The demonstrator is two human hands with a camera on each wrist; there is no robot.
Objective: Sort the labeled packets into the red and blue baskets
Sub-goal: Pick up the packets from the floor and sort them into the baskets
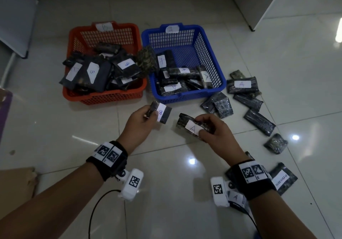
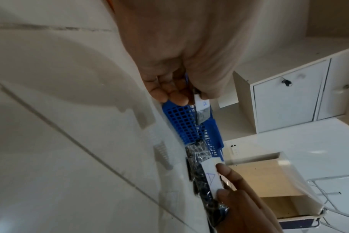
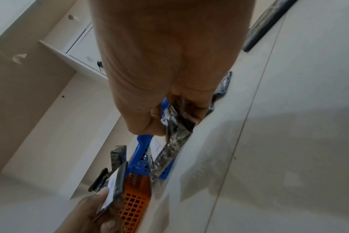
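Observation:
My left hand point(image 1: 142, 118) pinches a dark packet labelled B point(image 1: 162, 113) just in front of the gap between the two baskets. My right hand point(image 1: 212, 129) grips a dark packet labelled A point(image 1: 190, 126) in front of the blue basket point(image 1: 212, 53). The red basket point(image 1: 77, 40), tagged B, is heaped with B packets. The blue one, tagged A, holds several A packets at its near side. In the left wrist view the B packet point(image 2: 202, 110) shows between thumb and fingers. In the right wrist view the A packet point(image 3: 169, 141) hangs from my fingers.
Several loose dark packets point(image 1: 259, 122) lie on the tiled floor right of the blue basket, one labelled A point(image 1: 242, 84). More packets point(image 1: 283, 179) lie under my right wrist. White cabinets point(image 1: 268, 2) stand at the back; brown cardboard point(image 1: 16, 183) lies at the left.

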